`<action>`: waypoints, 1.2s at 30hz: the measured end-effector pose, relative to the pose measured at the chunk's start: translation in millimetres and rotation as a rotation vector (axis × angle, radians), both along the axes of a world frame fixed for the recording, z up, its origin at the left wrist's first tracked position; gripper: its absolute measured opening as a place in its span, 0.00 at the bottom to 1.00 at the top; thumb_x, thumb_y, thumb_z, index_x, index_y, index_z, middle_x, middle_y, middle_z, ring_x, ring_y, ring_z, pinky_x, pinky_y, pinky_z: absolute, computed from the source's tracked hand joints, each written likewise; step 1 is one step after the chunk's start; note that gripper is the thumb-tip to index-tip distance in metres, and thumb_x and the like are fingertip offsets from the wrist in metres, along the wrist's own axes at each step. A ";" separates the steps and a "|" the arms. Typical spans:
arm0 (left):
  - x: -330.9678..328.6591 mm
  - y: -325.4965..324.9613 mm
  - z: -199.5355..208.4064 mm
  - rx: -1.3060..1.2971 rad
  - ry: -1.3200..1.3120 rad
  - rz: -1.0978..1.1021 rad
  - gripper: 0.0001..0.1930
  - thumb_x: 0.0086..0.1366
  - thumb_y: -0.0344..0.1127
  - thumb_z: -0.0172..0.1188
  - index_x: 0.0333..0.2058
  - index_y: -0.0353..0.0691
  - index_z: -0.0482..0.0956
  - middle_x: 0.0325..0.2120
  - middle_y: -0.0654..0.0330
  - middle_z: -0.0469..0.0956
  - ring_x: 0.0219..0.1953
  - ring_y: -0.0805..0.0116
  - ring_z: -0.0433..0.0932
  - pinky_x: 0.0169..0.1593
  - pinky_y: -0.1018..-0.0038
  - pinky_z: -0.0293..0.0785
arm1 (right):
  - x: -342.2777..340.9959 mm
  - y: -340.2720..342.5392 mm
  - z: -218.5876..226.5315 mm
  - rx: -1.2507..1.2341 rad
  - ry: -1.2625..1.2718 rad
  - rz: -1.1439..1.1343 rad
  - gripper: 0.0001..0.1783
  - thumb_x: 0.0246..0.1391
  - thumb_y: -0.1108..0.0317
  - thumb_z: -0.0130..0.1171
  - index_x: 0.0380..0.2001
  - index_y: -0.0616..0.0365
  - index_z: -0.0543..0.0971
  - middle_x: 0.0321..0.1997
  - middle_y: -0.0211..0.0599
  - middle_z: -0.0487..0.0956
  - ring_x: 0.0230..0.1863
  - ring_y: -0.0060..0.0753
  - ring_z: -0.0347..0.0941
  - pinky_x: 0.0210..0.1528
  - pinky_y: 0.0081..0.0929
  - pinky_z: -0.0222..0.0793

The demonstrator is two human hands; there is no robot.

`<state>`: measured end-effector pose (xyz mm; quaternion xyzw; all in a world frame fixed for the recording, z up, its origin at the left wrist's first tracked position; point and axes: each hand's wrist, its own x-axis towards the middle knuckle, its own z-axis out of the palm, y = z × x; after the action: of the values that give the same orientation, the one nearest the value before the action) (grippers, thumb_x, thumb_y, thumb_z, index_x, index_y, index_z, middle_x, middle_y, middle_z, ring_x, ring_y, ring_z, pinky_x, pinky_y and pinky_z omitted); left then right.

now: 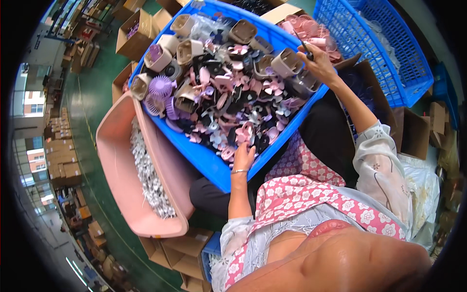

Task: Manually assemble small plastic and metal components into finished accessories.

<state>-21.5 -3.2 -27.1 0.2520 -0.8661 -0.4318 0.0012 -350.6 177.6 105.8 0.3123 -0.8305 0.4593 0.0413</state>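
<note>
A large blue tray point(170, 137) lies across my lap, heaped with small pink, black, white and purple plastic parts. At its near edge my left hand point(243, 158) is closed on a pink plastic part point(244, 132), its fingertips partly hidden among the pile. My right hand point(318, 63) is raised over the tray's far right edge. It is closed around a thin pointed tool with a dark handle point(309, 54), whose slim dark shaft points up and left; its exact kind is unclear. Purple fan heads point(162, 86) lie at the left of the heap.
Left of the tray stands a pink bin point(116, 160) with whitish scraps inside. Several beige square cups point(189, 51) sit along the tray's far side. A blue plastic crate point(374, 58) and pink parts in a carton point(309, 29) are at the far right. Cardboard boxes point(185, 248) stand below the bin.
</note>
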 end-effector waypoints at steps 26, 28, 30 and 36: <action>16.7 9.7 65.4 -0.067 -0.275 0.004 0.14 0.57 0.38 0.52 0.23 0.32 0.75 0.22 0.43 0.75 0.27 0.46 0.76 0.32 0.58 0.73 | 187.4 -126.9 -54.5 1.374 0.200 1.358 0.11 0.44 0.69 0.50 0.33 0.58 0.74 0.30 0.44 0.78 0.35 0.44 0.76 0.33 0.37 0.71; 16.5 14.0 64.8 -0.135 -0.210 0.033 0.14 0.58 0.38 0.51 0.23 0.32 0.76 0.22 0.44 0.76 0.26 0.47 0.77 0.31 0.58 0.73 | 193.1 -127.5 -83.1 1.328 0.239 1.341 0.11 0.44 0.69 0.51 0.34 0.56 0.74 0.31 0.45 0.77 0.35 0.44 0.76 0.32 0.37 0.71; 17.7 16.4 68.3 -0.087 -0.230 0.022 0.15 0.59 0.38 0.49 0.21 0.33 0.77 0.21 0.43 0.76 0.26 0.48 0.77 0.31 0.59 0.73 | 199.0 -129.3 -96.3 1.343 0.338 1.310 0.13 0.45 0.68 0.50 0.37 0.55 0.73 0.31 0.43 0.77 0.33 0.42 0.76 0.30 0.36 0.72; 20.5 17.9 73.7 -0.086 -0.219 -0.020 0.17 0.60 0.39 0.48 0.20 0.34 0.77 0.20 0.45 0.76 0.26 0.47 0.77 0.31 0.58 0.73 | 171.8 -102.6 -114.5 1.023 0.524 1.112 0.14 0.48 0.65 0.47 0.40 0.48 0.72 0.25 0.42 0.73 0.24 0.40 0.75 0.22 0.36 0.70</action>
<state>-1.0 14.7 46.6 0.2885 -0.8812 -0.3642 -0.0870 -178.8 75.0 -8.7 0.7586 -0.6241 -0.1136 -0.1485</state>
